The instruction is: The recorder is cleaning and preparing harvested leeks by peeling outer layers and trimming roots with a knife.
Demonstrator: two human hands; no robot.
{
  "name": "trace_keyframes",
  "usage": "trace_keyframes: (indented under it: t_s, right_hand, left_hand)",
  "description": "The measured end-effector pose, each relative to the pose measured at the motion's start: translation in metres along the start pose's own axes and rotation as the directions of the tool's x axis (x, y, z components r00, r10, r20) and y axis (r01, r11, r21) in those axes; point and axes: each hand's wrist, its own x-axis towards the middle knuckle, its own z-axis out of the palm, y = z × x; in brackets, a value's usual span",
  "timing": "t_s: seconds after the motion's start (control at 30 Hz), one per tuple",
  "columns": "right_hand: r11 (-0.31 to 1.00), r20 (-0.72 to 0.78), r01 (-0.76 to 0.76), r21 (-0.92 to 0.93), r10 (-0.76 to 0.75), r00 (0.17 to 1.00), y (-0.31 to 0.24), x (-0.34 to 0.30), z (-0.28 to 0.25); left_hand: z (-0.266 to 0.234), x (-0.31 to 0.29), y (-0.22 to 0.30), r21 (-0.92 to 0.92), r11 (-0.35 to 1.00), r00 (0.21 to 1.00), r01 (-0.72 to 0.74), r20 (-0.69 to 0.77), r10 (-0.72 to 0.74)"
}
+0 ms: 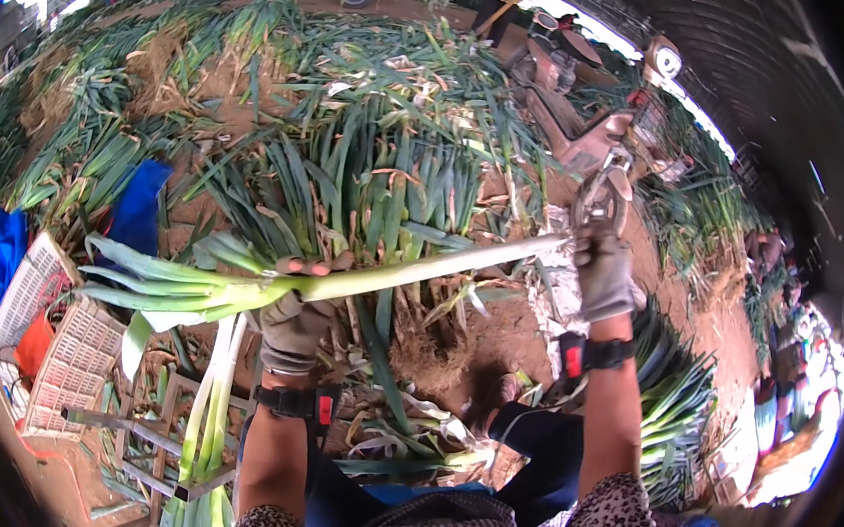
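Earthen floor point(496, 335) is strewn with heaped leeks point(390, 175). Centre: single leek point(411, 273) gripped by left hand point(296, 325), metal tool point(605, 191) by right hand point(604, 274). Stem could be nicked by slipping.

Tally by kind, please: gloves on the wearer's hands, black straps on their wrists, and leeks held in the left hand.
Gloves: 2
Black wrist straps: 2
Leek in the left hand: 1
Total: 5
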Motion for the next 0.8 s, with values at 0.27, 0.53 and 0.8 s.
trace_keyframes:
  t_s: [0.27, 0.53, 0.8]
  right_hand:
    - [0.962, -0.148, 0.078, -0.262, -0.120, 0.982, -0.102, -0.014, -0.213]
    - [0.244, 0.678, 0.784, -0.571, -0.399, 0.618, -0.036, -0.095, 0.039]
    - [0.167, 0.709, 0.719, -0.674, -0.128, 0.694, -0.003, -0.148, 0.036]
  left_hand:
    - [0.001, -0.006, -0.015, -0.060, 0.995, 0.996, 0.076, -0.033, -0.078]
    - [0.002, -0.013, -0.052, 0.025, 0.996, 0.996, 0.088, 0.028, -0.089]
    - [0.121, -0.058, -0.111, -0.037, 0.975, 0.975, 0.221, -0.020, -0.222]
